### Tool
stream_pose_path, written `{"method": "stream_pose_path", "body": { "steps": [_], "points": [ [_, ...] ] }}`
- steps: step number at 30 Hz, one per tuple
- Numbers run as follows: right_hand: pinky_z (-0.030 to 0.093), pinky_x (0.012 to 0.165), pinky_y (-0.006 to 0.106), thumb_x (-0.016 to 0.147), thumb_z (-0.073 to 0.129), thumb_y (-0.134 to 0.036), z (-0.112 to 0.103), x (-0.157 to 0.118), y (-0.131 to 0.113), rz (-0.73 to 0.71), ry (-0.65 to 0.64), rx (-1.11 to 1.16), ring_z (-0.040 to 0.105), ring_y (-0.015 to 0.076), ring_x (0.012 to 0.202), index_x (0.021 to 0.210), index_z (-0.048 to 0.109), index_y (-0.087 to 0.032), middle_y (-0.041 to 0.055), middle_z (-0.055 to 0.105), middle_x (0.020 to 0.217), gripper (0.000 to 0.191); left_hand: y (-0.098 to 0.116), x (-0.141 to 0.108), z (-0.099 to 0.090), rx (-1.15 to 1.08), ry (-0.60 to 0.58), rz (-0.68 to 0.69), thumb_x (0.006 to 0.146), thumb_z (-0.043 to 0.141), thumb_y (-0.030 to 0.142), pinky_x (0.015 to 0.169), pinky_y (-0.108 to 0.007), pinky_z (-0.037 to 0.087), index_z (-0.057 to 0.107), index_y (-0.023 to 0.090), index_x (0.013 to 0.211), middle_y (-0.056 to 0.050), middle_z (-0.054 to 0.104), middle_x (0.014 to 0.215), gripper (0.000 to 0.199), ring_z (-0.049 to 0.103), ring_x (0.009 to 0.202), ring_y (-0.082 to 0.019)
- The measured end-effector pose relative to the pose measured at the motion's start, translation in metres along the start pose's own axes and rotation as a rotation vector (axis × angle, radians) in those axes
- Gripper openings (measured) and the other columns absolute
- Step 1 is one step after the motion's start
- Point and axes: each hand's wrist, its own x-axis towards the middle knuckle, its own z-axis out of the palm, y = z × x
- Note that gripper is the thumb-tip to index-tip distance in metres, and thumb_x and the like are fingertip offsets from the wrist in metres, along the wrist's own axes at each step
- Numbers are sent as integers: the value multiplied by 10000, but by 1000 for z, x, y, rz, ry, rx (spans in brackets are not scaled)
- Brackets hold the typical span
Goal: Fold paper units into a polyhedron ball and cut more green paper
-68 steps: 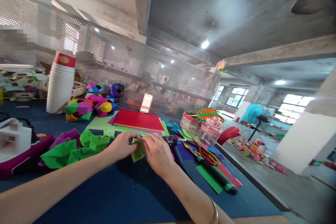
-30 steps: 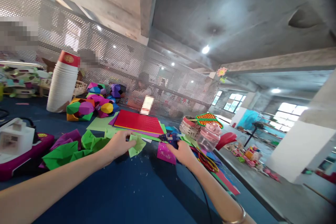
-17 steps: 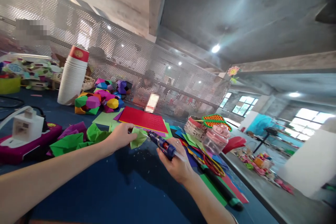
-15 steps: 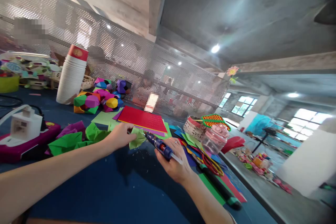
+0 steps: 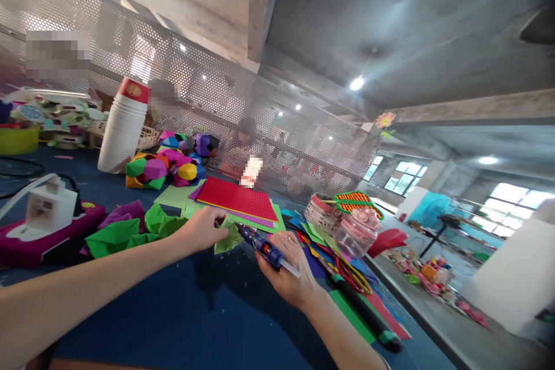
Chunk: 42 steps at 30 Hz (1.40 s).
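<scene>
My left hand (image 5: 203, 230) is closed on a light green folded paper piece (image 5: 228, 237), its fingertips pinching the left side. Wrapped in my right hand (image 5: 292, 266) is a dark blue glue gun (image 5: 262, 245), with a clear glue stick (image 5: 289, 267) poking out of its back end. The gun's nozzle meets the upper right edge of the paper piece, or comes very near it; I cannot tell whether they touch. Beside my left forearm lie crumpled-looking green folded papers (image 5: 117, 236) and a purple one (image 5: 124, 214).
A red paper stack (image 5: 238, 199) lies beyond my hands. Colourful paper balls (image 5: 147, 169) and stacked paper cups (image 5: 124, 127) stand back left, near a purple power strip (image 5: 93, 215). At right are a pink bottle (image 5: 358, 231), scissors (image 5: 353, 277) and a black-green tool (image 5: 366, 309).
The paper piece is tilted a little differently in my left hand, and the glue gun's nozzle sits slightly lower against it. The whole view has shifted slightly.
</scene>
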Motion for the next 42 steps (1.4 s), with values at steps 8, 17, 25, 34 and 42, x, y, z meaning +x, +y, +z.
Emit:
{"method": "stream_pose_path", "body": {
  "steps": [8, 17, 25, 34, 42],
  "points": [
    [430, 740, 357, 1003, 519, -327, 2, -1, 0, 16, -51, 5, 549, 194, 708, 815, 525, -234, 26, 625, 751, 210, 1, 0, 0, -22, 12, 0, 646, 575, 212, 537, -268, 237, 568, 203, 594, 40, 486, 533, 53, 462, 558, -152],
    [417, 750, 354, 1007, 523, -342, 3, -3, 1, 10, -64, -7, 535, 193, 713, 801, 499, -234, 15, 600, 742, 235, -3, 0, 2, -49, 8, 10, 640, 577, 234, 537, -259, 266, 602, 203, 616, 28, 527, 554, 47, 489, 569, -160],
    [440, 743, 358, 1004, 539, -349, 0, -2, 3, -3, -18, -24, 552, 208, 723, 843, 536, -234, 29, 617, 758, 198, -2, 1, -1, -21, 27, 16, 652, 569, 275, 537, -269, 233, 550, 208, 595, 42, 464, 535, 90, 431, 559, -149],
    [450, 721, 356, 1001, 539, -337, -1, 0, 2, 8, -45, -29, 571, 205, 709, 811, 539, -229, 29, 622, 746, 219, -3, 2, -3, 8, 86, 23, 658, 582, 249, 554, -281, 218, 493, 220, 577, 67, 349, 529, 123, 363, 544, -138],
    [494, 816, 407, 959, 584, -347, -9, -10, 17, 196, -79, -13, 658, 246, 792, 863, 656, -221, 62, 719, 824, 174, -1, 2, -7, -64, 81, 10, 676, 616, 291, 552, -266, 309, 665, 198, 675, 34, 523, 540, 105, 502, 565, -166]
  ]
}}
